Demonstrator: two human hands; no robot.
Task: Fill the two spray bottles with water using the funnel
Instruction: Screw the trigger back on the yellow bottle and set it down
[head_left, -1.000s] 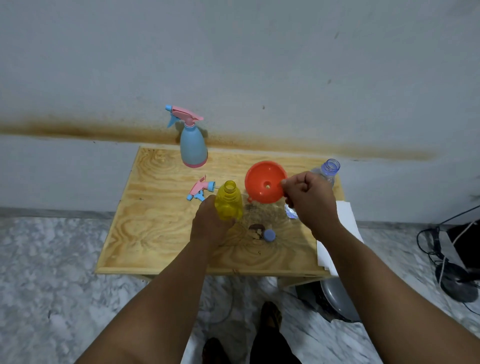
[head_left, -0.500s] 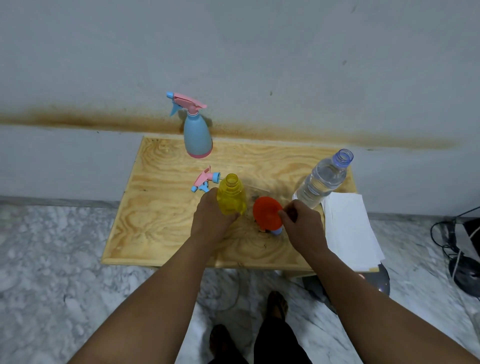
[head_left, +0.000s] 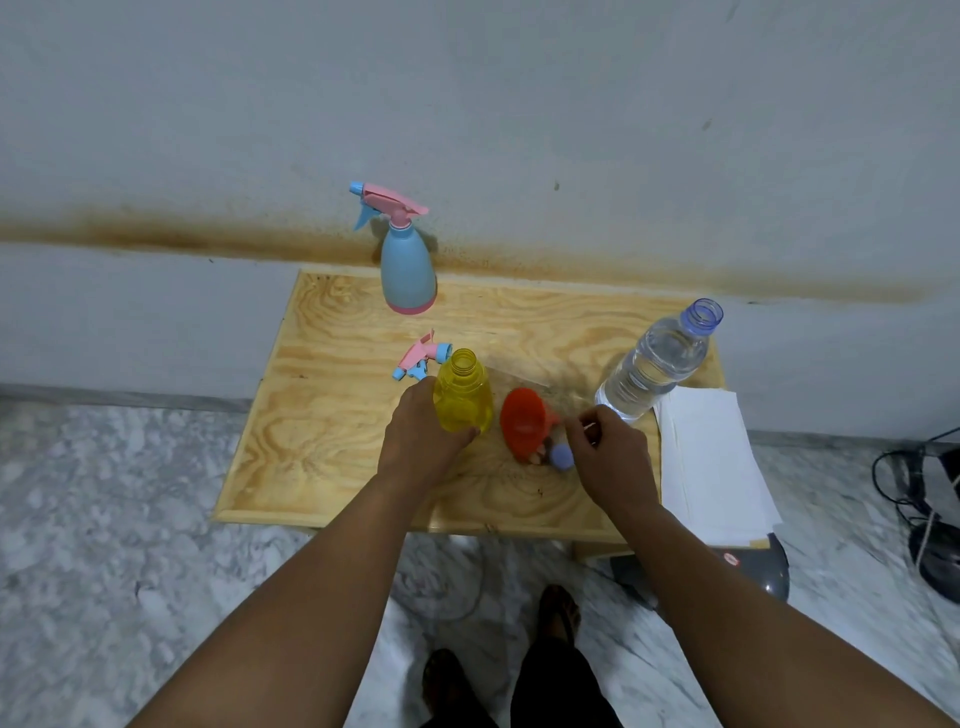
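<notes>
We see the left hand (head_left: 415, 441) with fingers curled round the open yellow spray bottle (head_left: 463, 395), upright on the wooden table (head_left: 322, 415). The right hand (head_left: 610, 457) hovers just beside the orange funnel (head_left: 524, 421), fingers loosely bent, gripping nothing. A small blue cap (head_left: 561, 457) lies between them. The uncapped water bottle (head_left: 657, 364) stands behind.

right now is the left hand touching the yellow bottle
Touching. The head view shows the left hand wrapped around the lower body of the yellow bottle, fingertips curling onto its front, with no gap between them.
</notes>
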